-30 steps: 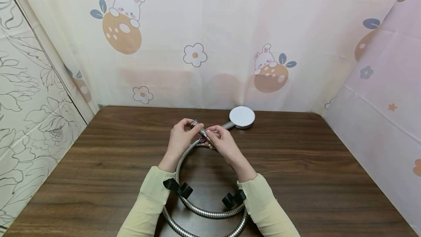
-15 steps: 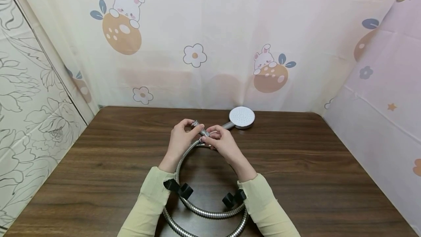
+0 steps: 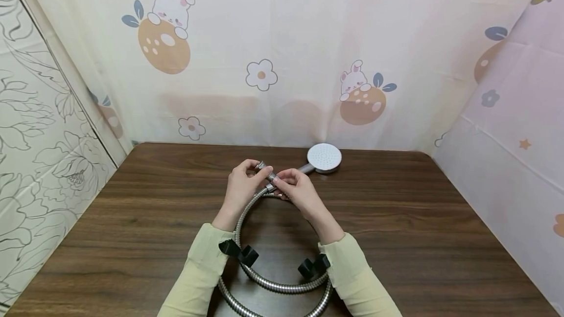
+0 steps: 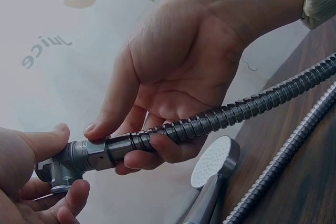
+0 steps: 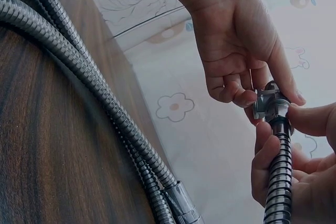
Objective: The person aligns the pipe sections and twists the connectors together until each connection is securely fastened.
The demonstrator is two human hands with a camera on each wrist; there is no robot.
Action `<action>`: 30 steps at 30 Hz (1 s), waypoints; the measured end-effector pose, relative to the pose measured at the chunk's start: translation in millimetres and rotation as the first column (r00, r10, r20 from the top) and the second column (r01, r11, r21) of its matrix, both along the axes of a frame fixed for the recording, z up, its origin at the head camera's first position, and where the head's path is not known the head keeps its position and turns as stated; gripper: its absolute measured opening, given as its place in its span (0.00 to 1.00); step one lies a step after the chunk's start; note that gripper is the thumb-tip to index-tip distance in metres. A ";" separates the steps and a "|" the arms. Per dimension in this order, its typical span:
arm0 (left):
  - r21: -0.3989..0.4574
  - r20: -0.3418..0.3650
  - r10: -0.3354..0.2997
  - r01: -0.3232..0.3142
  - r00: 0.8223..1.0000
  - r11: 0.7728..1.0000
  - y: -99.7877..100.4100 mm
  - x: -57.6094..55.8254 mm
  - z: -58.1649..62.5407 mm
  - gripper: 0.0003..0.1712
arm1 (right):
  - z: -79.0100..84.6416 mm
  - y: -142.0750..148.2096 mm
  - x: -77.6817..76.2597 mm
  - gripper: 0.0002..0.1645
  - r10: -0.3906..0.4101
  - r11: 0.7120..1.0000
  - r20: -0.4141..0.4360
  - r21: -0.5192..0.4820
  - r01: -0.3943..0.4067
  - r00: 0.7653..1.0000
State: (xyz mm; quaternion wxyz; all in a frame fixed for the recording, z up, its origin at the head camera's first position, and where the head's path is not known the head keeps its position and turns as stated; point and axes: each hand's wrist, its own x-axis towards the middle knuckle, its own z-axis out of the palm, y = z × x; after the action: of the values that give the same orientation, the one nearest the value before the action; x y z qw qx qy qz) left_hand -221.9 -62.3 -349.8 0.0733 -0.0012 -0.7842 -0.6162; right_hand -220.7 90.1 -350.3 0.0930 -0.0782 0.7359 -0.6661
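Observation:
Over the back middle of the table, my left hand (image 3: 240, 182) pinches a chrome pipe fitting (image 4: 71, 161) between thumb and fingers. The fitting has a short side branch and a threaded collar, seen in the left wrist view. My right hand (image 3: 301, 190) holds the end of a ribbed metal shower hose (image 4: 210, 121), thumb on its metal nut (image 4: 98, 154) and fingers curled under the hose. Nut and fitting are in line, the nut right at the threaded collar. In the right wrist view, the fitting (image 5: 270, 103) sits above the hose end (image 5: 280, 156).
A shower head (image 3: 324, 157) with a white face lies at the back of the brown wooden table (image 3: 396, 219), its handle toward my hands. The hose loops (image 3: 282, 287) lie between my forearms. A printed curtain (image 3: 291, 28) hangs behind the table.
My right thumb moves down off the joint, then returns up onto the nut as the fingers shift their grip. My left hand and the shower head stay in place.

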 end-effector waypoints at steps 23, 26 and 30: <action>0.000 0.007 -0.016 0.016 1.000 1.000 0.1 0.7 1.3 0.20 | 1.7 1.7 0.9 0.15 0.017 0.999 -0.012 0.037 -0.017 1.000; -0.002 0.009 -0.015 0.015 1.000 1.000 0.2 0.7 1.3 0.20 | 1.3 2.3 1.2 0.14 0.017 0.999 -0.017 0.035 -0.017 1.000; -0.001 0.011 -0.017 0.017 1.000 1.000 0.1 0.6 1.3 0.21 | 2.3 2.4 1.6 0.16 0.013 0.999 -0.009 0.032 -0.013 1.000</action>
State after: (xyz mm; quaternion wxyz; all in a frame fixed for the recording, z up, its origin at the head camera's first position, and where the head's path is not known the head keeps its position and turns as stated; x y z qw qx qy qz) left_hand -221.3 -62.1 -348.5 0.0638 -0.0045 -0.7850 -0.6162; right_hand -219.1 92.5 -348.0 0.0950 -0.0845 0.7465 -0.6531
